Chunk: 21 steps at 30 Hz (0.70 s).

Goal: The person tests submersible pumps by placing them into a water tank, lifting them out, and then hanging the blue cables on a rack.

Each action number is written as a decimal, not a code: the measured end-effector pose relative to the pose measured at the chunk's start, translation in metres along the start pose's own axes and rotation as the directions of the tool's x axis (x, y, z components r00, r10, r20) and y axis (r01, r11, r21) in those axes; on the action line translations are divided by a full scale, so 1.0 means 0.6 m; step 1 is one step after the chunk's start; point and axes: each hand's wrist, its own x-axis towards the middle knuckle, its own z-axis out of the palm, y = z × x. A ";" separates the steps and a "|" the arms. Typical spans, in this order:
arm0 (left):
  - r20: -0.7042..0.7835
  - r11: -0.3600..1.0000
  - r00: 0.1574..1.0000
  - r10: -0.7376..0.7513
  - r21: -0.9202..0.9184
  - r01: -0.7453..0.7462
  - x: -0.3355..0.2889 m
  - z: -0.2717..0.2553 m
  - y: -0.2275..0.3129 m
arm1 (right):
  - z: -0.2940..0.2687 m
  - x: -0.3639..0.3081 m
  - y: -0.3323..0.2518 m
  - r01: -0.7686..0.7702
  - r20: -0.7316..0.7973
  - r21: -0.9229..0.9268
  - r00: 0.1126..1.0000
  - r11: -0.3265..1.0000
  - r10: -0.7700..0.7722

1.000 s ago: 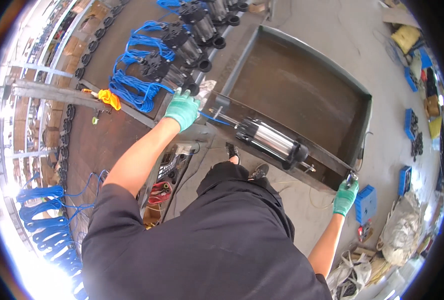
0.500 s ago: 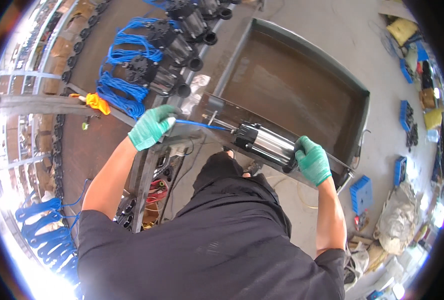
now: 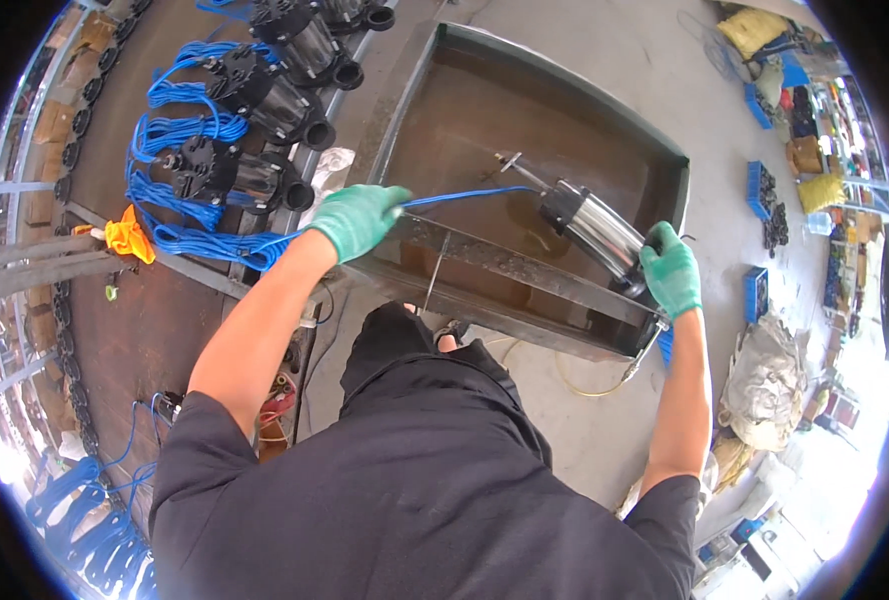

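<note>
Both my hands wear green gloves. The fingers of my left hand [image 3: 358, 222] are closed on a blue cable [image 3: 465, 196], which stretches right to a silver cylindrical motor [image 3: 605, 232] with black ends. My right hand [image 3: 673, 270] grips the motor's lower right end. Tilted, the motor lies over the shallow metal tank [image 3: 402, 115], beyond its near crossbar [image 3: 525, 262]. A thin shaft with a small crosspiece [image 3: 508, 162] sticks out from the motor's upper left end. Whether the motor touches the brown liquid or tank floor, I cannot tell.
Several black-and-clear pump units [image 3: 265, 100] with coiled blue cables [image 3: 190, 125] line the bench at upper left. An orange cloth [image 3: 130, 235] hangs on a rail there. Blue crates [image 3: 756, 290] and a pale sack [image 3: 765, 375] stand on the floor at right.
The motor has moved from the tank's near edge to farther over the tank, still in my right hand. My left hand has moved right relative to the bench, keeping the cable. The view has shifted.
</note>
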 end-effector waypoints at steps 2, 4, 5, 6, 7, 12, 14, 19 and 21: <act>-0.160 0.998 0.985 0.057 0.037 -0.052 0.010 0.012 0.000 | 0.026 0.030 0.013 -0.004 0.002 -0.078 1.000 0.997 0.005; -0.187 0.996 0.980 0.065 0.065 -0.053 0.032 0.021 0.004 | 0.052 0.058 -0.009 0.017 0.051 -0.160 0.999 0.987 -0.009; -0.220 0.993 0.972 0.077 0.099 -0.057 0.046 0.023 0.006 | 0.069 0.075 -0.014 0.019 0.097 -0.194 0.995 0.981 0.000; -0.214 0.994 0.974 0.079 0.095 -0.060 0.064 0.032 0.005 | 0.090 0.089 -0.016 0.033 0.112 -0.216 0.994 0.976 -0.009; -0.255 0.986 0.957 0.138 0.122 -0.110 0.080 0.044 0.003 | 0.107 0.105 -0.026 0.045 0.143 -0.231 0.990 0.972 -0.012; -0.293 0.984 0.953 0.078 0.176 -0.027 0.120 0.096 -0.001 | 0.191 0.152 -0.043 0.066 0.225 -0.276 0.974 0.959 -0.003; -0.308 0.986 0.951 0.023 0.164 0.030 0.123 0.104 -0.002 | 0.222 0.162 -0.043 0.087 0.172 -0.235 0.984 0.968 -0.046; -0.239 0.976 0.967 -0.086 0.176 0.130 0.128 0.101 0.006 | 0.284 0.186 -0.044 0.087 0.138 -0.183 0.988 0.979 -0.062; -0.230 0.969 0.968 -0.104 0.196 0.151 0.131 0.102 0.005 | 0.302 0.196 -0.047 0.081 0.127 -0.173 0.990 0.982 -0.060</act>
